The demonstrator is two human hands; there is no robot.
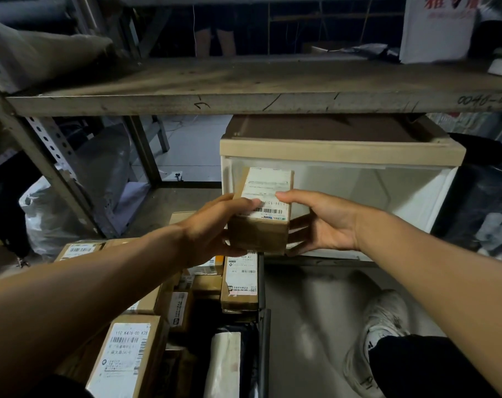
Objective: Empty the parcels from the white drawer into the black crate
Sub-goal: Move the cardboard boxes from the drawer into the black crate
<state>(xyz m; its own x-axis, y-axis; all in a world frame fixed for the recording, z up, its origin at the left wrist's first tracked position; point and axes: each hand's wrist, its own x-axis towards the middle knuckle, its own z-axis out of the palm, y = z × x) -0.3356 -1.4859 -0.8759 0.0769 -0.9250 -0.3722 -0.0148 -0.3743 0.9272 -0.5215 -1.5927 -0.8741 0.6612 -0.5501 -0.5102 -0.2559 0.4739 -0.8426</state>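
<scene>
Parcel: I held a small brown cardboard box (261, 214) with a white shipping label on top, at the centre of the frame, in front of the drawer's open mouth.
Left hand: my left hand (212, 228) gripped the box's left side, thumb lying on the label.
Right hand: my right hand (318, 225) clasped the right side, thumb on top and fingers curled beneath.
Drawer: the white drawer (416, 196) sat right of centre under the wooden shelf (244, 90); what I could see of its inside looked bare.
Crate: the black crate (261, 285) lay lower left of centre, its dark rim just below the box, already crowded with labelled parcels (239, 278).
Handling: I judged the box stiff and light, its taped faces a little slick, so holding opposite sides with support underneath seemed safest.
Risk: dropped on a corner, it could dent.
</scene>
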